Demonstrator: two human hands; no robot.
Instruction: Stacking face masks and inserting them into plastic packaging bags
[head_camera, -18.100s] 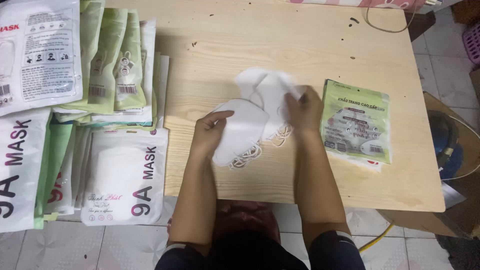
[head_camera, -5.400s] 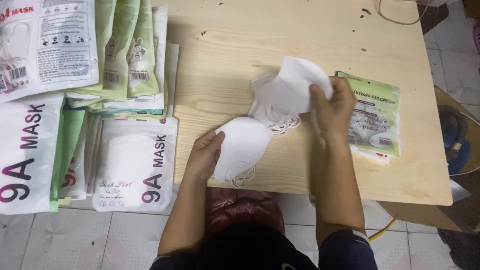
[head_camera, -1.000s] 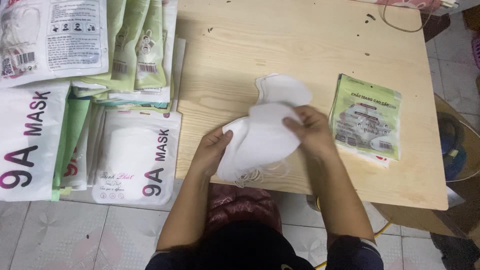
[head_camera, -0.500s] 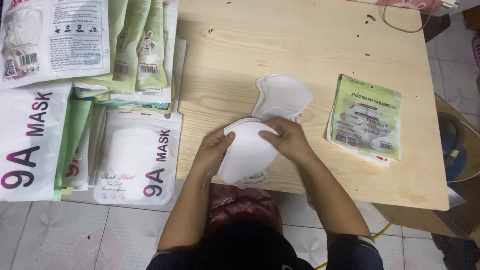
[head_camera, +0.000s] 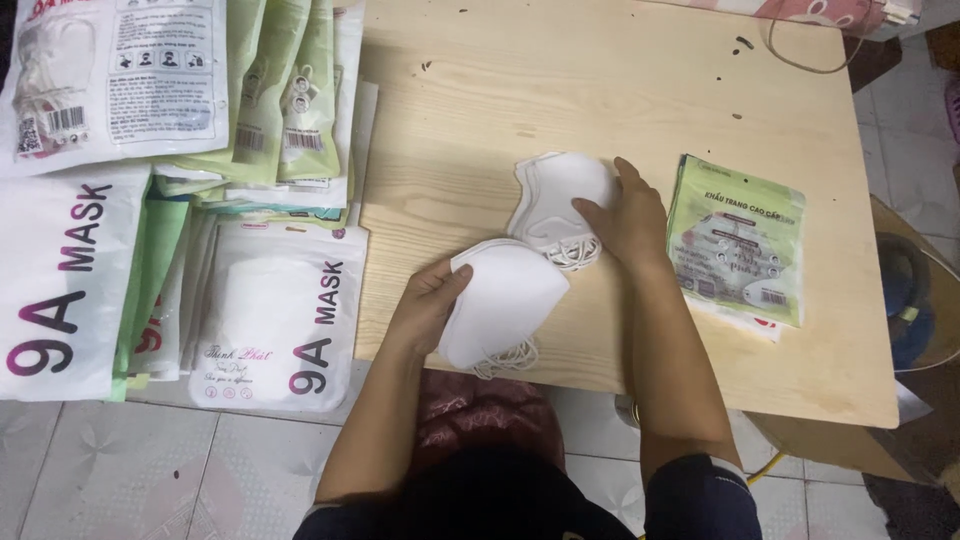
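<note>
My left hand grips the left edge of a small stack of folded white face masks lying at the near edge of the pale wooden table. My right hand rests on a second pile of white masks a little farther in, fingers spread over its right side, ear loops showing beneath. A flat green pouch of masks lies just right of my right hand.
Many flat mask pouches, white and light green, are piled on the left, overlapping the table's left edge and the tiled floor. A cable lies at the table's far right corner. A cardboard box stands to the right.
Both hands were pressing the near stack together; my right hand has since left it and moved up and right onto the farther pile. The left hand stays on the near stack.
</note>
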